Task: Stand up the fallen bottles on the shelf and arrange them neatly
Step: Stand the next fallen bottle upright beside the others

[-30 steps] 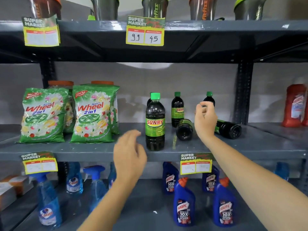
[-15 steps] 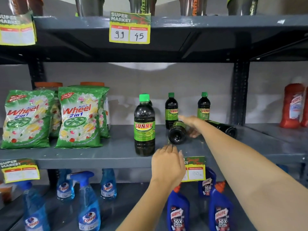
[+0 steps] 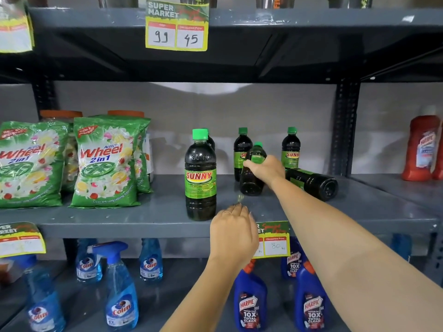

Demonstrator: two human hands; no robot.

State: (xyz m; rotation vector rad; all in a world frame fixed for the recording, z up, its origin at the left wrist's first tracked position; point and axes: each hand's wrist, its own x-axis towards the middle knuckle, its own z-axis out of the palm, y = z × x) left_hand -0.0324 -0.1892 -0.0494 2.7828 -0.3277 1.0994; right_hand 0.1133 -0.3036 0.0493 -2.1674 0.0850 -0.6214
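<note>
Righting a fallen bottle on the middle shelf, one more lying beside it.

Nearest, left hand [image 3: 233,232] hovering at the shelf [image 3: 119,220] edge, fingers [image 3: 237,209] loosely curled, holding nothing, probably poised to steady things. Just left of it, front bottle [image 3: 201,174] upright near the edge, likely set as the start of a row. Farther in, right hand [image 3: 265,169] clenched around the tilted bottle [image 3: 253,168], gripped high on the label, presumably to swing the cap up while the base stays low near the shelf. Right of that, fallen bottle [image 3: 311,183] on its side, base toward the camera, untouched. At the back, two upright bottles [image 3: 290,147] near the wall, a third half hidden behind the front one.
</note>
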